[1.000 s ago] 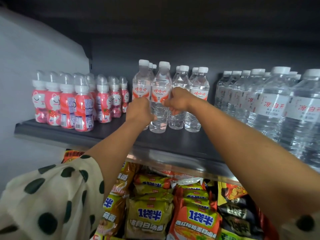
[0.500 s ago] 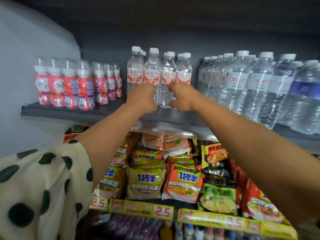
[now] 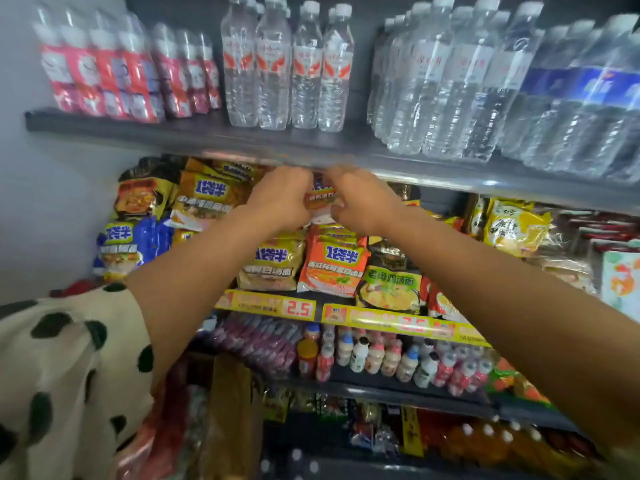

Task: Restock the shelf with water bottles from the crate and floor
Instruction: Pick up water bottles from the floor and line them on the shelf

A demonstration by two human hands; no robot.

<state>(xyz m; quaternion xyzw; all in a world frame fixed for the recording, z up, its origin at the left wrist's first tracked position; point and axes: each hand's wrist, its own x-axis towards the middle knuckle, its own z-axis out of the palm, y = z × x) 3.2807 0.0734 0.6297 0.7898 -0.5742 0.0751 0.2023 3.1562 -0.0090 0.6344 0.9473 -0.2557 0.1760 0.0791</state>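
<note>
- Water bottles point(image 3: 287, 64) with white caps and red-and-white labels stand upright in a tight cluster at upper centre of the frame, long axes vertical, caps up; the label lettering is too blurred to read.
- They rest on the dark top shelf point(image 3: 173, 133), set back from its front lip.
- Larger clear bottles point(image 3: 450, 81) fill the upper right on the same shelf, also upright, with pale labels carrying red characters that cannot be made out; further right, bottles with blue labels point(image 3: 595, 88).
- Small pink drink bottles point(image 3: 104, 74) line the upper left, upright and motion-blurred.
- Both hands are at frame centre, below the top shelf's lip and in front of the noodle packs point(image 3: 332, 261). The left hand point(image 3: 280, 199) and right hand point(image 3: 363, 202) show their backs with fingers curled away from the lens; they appear to hold nothing, though blur makes that unsure.
- Several noodle packs show "1袋半" in blue on white.
- Yellow price strips point(image 3: 270, 303) beneath the packs read "2.5" in red.
- A cream sleeve point(image 3: 62, 358) with dark green dots fills the lower left.
- Small yoghurt-style bottles point(image 3: 381, 358) stand on the lower shelf, centre right.
</note>
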